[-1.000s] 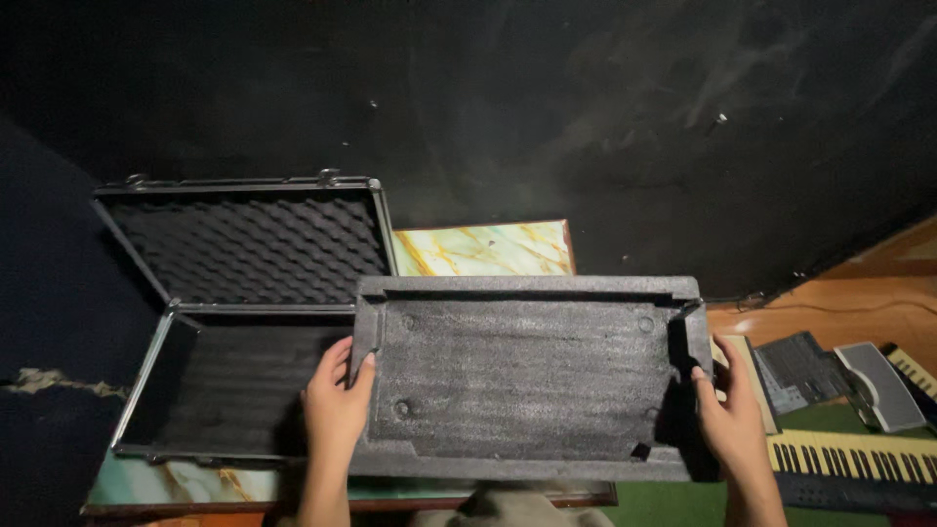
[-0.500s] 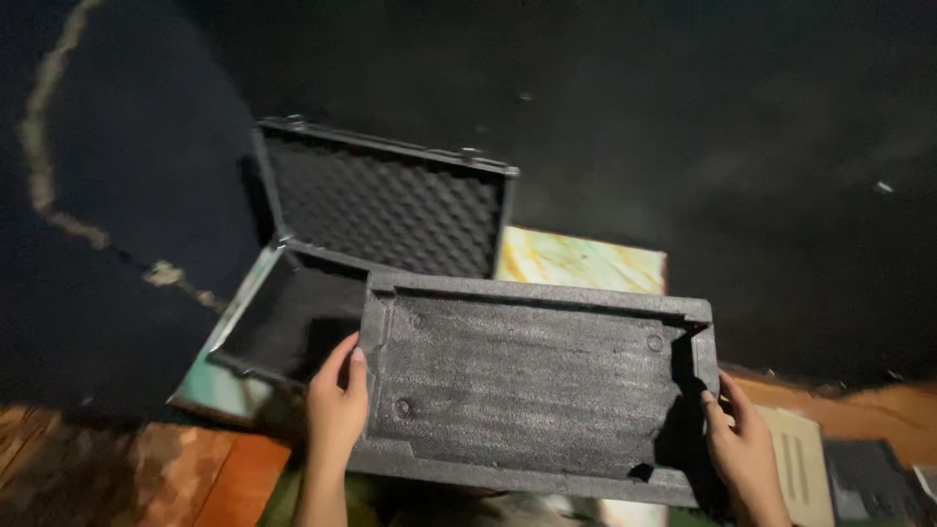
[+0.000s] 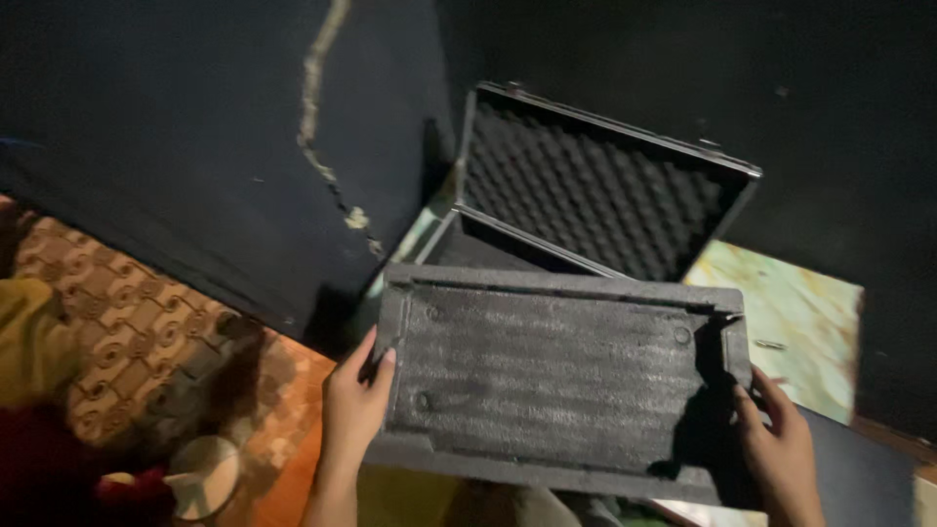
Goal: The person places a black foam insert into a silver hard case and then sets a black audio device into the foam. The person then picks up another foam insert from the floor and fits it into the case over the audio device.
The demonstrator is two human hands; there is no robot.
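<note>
Dark grey foam insert, a wide rectangular slab with a raised rim and a shallow ribbed recess, held up flat in mid-air in front of an open hard case. Left hand clasped on the insert's left short edge, thumb pressed over the rim, fingers tucked beneath. Right hand gripping the insert's right short edge beside a cut-out notch, fingers curled against the side, partly in shadow. Just behind the insert, the case standing open, its upright lid lined with black egg-crate foam, its metal-edged base mostly hidden by the insert's far edge. Under the case and to the right of the insert, a counter with a pale green and yellow marbled top. Behind the case, a dark wall with a pale, ragged crack running down it. To the left of the insert and lower, a patterned brown and orange cloth, with a yellow fabric bundle at its far left. Below that cloth, near the left wrist, a small round pale object, too dim to tell what.
</note>
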